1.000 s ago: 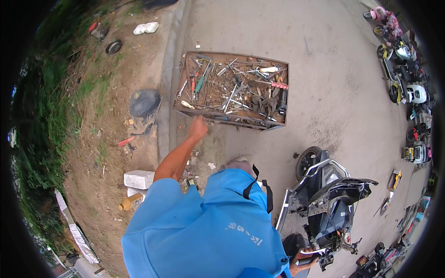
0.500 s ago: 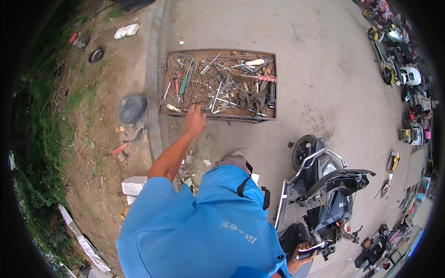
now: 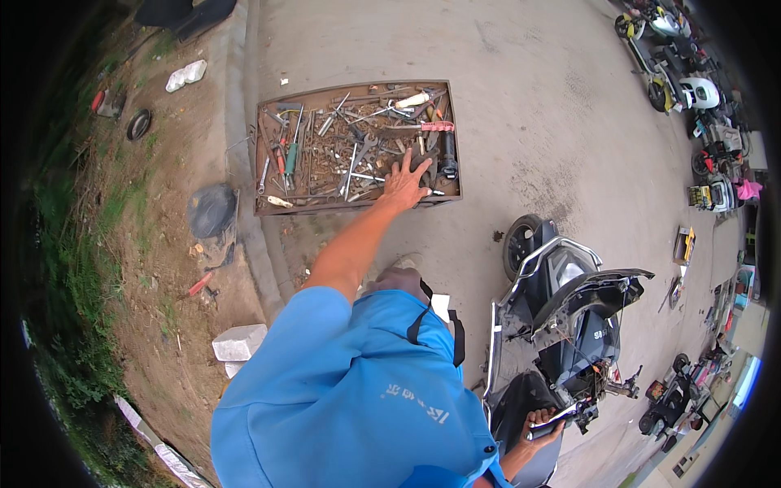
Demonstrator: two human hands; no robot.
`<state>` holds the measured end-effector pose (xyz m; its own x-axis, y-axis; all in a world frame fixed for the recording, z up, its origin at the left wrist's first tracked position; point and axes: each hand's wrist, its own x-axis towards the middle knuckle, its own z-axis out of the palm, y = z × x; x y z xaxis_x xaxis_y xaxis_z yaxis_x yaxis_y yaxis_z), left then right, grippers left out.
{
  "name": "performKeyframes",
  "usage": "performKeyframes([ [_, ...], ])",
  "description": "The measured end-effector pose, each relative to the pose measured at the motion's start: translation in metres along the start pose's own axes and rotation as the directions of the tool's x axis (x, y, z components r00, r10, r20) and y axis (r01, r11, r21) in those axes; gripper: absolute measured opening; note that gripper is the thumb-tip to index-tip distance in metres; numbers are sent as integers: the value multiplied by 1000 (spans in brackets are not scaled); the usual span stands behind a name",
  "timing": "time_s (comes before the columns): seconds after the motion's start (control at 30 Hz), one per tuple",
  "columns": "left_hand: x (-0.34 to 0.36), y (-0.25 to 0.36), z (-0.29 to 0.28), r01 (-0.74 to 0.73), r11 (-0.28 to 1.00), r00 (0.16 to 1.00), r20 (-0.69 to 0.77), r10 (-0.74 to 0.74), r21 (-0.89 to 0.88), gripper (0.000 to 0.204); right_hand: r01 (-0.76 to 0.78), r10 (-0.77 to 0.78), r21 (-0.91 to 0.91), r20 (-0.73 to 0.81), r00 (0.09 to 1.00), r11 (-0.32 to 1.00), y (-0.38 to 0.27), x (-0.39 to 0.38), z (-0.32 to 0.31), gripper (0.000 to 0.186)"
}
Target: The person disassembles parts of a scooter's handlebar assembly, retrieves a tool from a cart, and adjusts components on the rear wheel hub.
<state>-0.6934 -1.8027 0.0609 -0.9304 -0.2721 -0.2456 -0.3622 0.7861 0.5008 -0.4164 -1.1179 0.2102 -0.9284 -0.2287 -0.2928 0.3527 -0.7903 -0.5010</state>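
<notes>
My left hand (image 3: 402, 185) reaches over the near right part of a shallow rusty metal tray (image 3: 325, 205) full of tools. Its fingers are spread, with nothing seen in them. Under and beside the fingertips lies a dark crumpled cloth or glove (image 3: 421, 165), partly hidden by the hand. An open-ended wrench (image 3: 368, 148) is to the left of the hand, and a red-handled tool (image 3: 438, 126) lies beyond it. A green-handled screwdriver (image 3: 291, 159) is at the tray's left. My right hand (image 3: 540, 426) is closed around a handlebar grip (image 3: 547, 428) of a partly stripped scooter (image 3: 573, 325).
The scooter's front wheel (image 3: 525, 244) stands right of the tray. A concrete curb (image 3: 236, 146) runs along the left, with dirt and a white block (image 3: 240, 342) beyond. Several parked scooters (image 3: 700, 93) line the far right. A yellow-and-black box (image 3: 684, 246) lies on the pavement.
My left hand has moved right along the tray, from its near left edge to the dark cloth, and its fingers have spread. My right hand stays on the grip. The view has shifted slightly.
</notes>
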Motion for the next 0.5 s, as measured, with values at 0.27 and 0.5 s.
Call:
performKeyframes([
  [0.27, -2, -55, -10, -62, 998, 996, -63, 60, -22, 38, 134, -196, -163, -458, 867, 977, 20, 9, 40, 81],
  [0.5, -17, -118, -61, 101, 992, 948, -310, -74, 73, 34, 96, -120, -95, -287, 951, 991, 6, -3, 8, 59],
])
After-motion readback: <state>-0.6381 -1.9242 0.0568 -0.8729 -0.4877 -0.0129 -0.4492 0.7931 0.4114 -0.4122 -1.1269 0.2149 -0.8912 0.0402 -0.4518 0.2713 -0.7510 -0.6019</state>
